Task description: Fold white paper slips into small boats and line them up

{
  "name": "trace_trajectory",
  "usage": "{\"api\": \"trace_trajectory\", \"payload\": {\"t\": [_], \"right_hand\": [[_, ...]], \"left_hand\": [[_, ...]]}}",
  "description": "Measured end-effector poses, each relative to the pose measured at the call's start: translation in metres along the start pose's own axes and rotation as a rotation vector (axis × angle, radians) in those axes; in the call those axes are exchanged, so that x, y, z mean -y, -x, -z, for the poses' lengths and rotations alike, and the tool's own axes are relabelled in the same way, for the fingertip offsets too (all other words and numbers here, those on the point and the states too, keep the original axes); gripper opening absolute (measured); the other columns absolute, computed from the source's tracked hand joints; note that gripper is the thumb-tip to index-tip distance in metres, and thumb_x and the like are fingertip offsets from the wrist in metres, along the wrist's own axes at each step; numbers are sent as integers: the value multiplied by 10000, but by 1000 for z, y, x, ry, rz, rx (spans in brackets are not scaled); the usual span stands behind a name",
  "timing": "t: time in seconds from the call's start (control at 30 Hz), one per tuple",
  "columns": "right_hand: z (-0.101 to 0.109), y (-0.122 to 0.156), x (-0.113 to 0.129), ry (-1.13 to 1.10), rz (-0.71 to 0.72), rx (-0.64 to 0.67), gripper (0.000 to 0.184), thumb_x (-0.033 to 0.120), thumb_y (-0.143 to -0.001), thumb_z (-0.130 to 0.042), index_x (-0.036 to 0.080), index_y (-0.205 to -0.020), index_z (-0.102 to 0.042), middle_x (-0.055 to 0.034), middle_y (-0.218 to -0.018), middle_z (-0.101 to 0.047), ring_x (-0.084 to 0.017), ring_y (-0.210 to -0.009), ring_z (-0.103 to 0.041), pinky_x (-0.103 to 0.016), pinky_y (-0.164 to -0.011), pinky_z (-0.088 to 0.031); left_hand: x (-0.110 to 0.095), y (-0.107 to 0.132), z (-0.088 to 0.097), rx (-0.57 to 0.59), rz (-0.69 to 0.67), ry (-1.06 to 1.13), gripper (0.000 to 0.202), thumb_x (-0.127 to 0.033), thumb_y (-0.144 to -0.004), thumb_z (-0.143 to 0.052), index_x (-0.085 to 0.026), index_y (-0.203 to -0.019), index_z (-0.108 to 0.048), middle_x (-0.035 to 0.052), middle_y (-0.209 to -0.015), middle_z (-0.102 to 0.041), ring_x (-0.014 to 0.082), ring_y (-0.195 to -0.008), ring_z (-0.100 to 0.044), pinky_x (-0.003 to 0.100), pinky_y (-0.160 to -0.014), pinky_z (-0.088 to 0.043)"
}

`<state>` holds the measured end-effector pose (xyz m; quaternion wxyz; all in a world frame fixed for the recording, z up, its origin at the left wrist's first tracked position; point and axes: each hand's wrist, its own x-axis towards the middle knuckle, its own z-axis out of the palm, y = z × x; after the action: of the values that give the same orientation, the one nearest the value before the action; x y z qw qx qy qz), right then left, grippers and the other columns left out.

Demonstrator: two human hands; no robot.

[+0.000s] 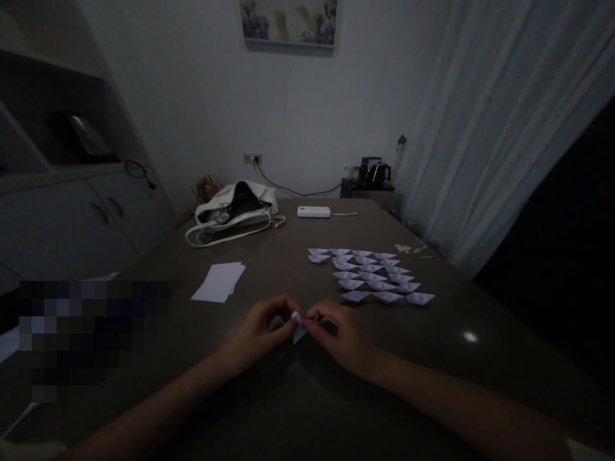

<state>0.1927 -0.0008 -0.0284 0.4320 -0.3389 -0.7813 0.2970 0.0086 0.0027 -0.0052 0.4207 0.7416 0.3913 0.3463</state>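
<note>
— On the dark tabletop (432, 358), what takes the most room?
— The white handbag (235, 211), lying at the far side, likely pushed back there to keep the near edge free. Next is the group of folded paper shapes (372, 275), set out in neat rows right of centre, close together without overlapping, which keeps each one flat and easy to count.
— And the hands?
— The left hand (262, 333) and right hand (343, 339) meet near the front edge, fingertips turned toward each other. Both are closed in a pinch on the same thing.
— The flat sheets?
— A small stack of sheets (220, 282) lies just ahead of the left hand, apart from the rows, within easy reach.
— What is pinched?
— A small folded paper (298, 326), held between both sets of fingertips just above the surface. One corner points down, so a two-sided grip would steady a crease.
</note>
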Motion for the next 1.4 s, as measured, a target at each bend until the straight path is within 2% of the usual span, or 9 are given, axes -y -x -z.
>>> {"api": "trace_trajectory", "payload": {"t": [0.2,0.37,0.67,0.87,0.97,1.13,1.4], "right_hand": [[0,0,-1,8,-12,1,126,250,-863,-586,172,-775,-634,-4,-716,-614,-127,-689,-566,-234,-635,-406],[-1,2,-1,-32,-34,-13,131,259,-869,-577,174,-780,-622,-4,-729,-617,-126,-698,-579,-228,-636,-421],[1,1,0,-75,-40,1,126,246,-874,-564,169,-789,-616,-1,-726,-610,-123,-698,-579,-220,-636,-426],[1,0,-2,-103,-43,-2,126,238,-880,-548,167,-788,-599,2,-728,-605,-119,-696,-573,-219,-642,-430],[2,-1,-2,-93,-52,-2,143,265,-884,-540,171,-789,-589,1,-727,-600,-122,-696,-570,-227,-642,-434],[2,-1,-1,-54,-62,-24,135,268,-868,-545,179,-775,-586,-3,-722,-603,-131,-689,-572,-242,-633,-438],[1,0,-3,-115,-43,-29,124,238,-874,-526,178,-779,-577,-3,-731,-579,-125,-703,-567,-243,-654,-452]], "left_hand": [[1,1,0,-9,-18,-49,98,-237,-774,-568,-148,-791,-605,12,-714,-597,160,-706,-551,254,-662,-428],[-1,-1,2,13,4,17,173,-302,-811,-550,-142,-801,-616,32,-734,-612,172,-710,-561,272,-666,-433],[-1,0,2,-2,-19,1,166,-298,-820,-567,-142,-785,-615,24,-720,-599,166,-709,-544,271,-667,-427],[-1,-2,5,-8,12,51,152,-286,-745,-681,-141,-781,-650,19,-718,-628,159,-708,-546,264,-675,-434],[-4,-1,6,21,21,68,203,-291,-711,-716,-146,-843,-666,24,-761,-652,166,-741,-558,269,-699,-443],[-7,-2,5,18,98,141,242,-369,-802,-618,-137,-849,-666,52,-790,-670,179,-745,-594,268,-656,-460],[-5,-3,5,6,130,119,243,-370,-802,-615,-130,-811,-650,45,-747,-666,184,-718,-607,270,-646,-469]]}}
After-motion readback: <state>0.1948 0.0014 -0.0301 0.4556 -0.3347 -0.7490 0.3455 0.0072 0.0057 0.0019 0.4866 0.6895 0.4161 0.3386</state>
